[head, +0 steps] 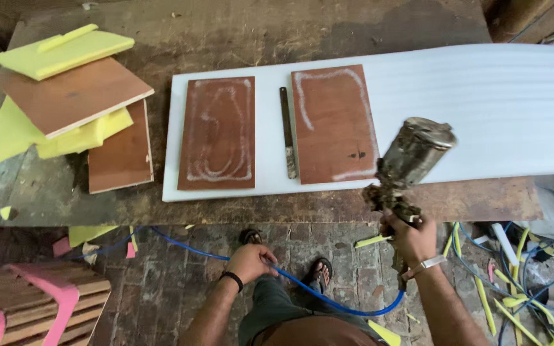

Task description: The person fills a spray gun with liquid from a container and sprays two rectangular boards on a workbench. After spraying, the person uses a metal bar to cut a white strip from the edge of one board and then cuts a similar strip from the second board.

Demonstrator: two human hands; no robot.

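Right hand (410, 238) wrapped tight around the grip of a grimy metal spray gun (405, 168), cup tilted up and away, nozzle aimed toward the near edge of the surface (302, 25), just beside the right-hand brown board (333, 123). Probably held high like that for an even pass over the board face. Left hand (250, 261) down by the knee, fingers closed loosely around the blue hose (328, 300), apparently keeping it off the feet and free of snags.

Two flat reddish-brown boards side by side on a white foam sheet (482, 102), likely there to shield the scarred, dusty wood beneath. Both marked with whitish sprayed loops, fuller on the left board (218, 133). Between them a narrow dark metal strip (287, 131), lying lengthwise.

Toward the left edge of the surface, a loose stack (72, 96) of matching boards interleaved with soft yellow foam pads, corners fanned out. Below, brick floor (174, 282) littered with yellow and pink foam offcuts.
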